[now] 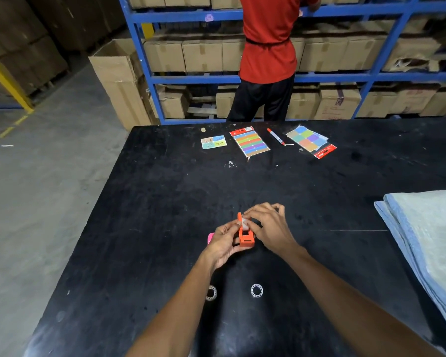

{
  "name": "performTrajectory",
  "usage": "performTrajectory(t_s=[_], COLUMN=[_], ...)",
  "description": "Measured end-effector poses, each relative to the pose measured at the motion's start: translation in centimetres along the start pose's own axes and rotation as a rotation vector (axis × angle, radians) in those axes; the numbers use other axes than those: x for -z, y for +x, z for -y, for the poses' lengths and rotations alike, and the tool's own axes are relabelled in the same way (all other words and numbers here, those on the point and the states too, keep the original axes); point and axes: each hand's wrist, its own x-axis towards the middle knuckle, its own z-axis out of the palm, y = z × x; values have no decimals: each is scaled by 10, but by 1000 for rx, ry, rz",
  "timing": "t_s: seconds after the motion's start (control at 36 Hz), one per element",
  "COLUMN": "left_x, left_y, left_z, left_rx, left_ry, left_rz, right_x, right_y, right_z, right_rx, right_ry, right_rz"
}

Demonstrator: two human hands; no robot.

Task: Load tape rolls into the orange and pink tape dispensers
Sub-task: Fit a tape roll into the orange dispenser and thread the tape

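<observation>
My left hand (223, 244) grips the orange tape dispenser (245, 236) from its left side, just above the black table (165, 202). My right hand (269, 228) pinches a whitish tape roll (245, 223) that sits in the top of the orange dispenser. The pink dispenser (210, 238) lies on the table behind my left hand, mostly hidden. Two clear tape rolls lie flat on the table nearer to me: one (257, 290) in the open, the other (211, 292) partly covered by my left forearm.
At the far edge of the table lie a small card (213, 142), two packs of coloured labels (250, 141) (310, 140) and a red-capped marker (276, 136). Folded blue cloth (428, 240) covers the right side. A person in a red shirt (268, 47) stands at blue shelving with cardboard boxes.
</observation>
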Motion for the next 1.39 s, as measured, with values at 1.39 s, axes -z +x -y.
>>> performTrajectory(t_s=[1.39], left_x=[4], left_y=[18], left_z=[-15], left_rx=[-22], left_ry=[-62], left_rz=[-28], right_x=[-29], right_y=[-33], right_z=[-4], right_rx=[-356], right_ry=[314], right_rz=[-230])
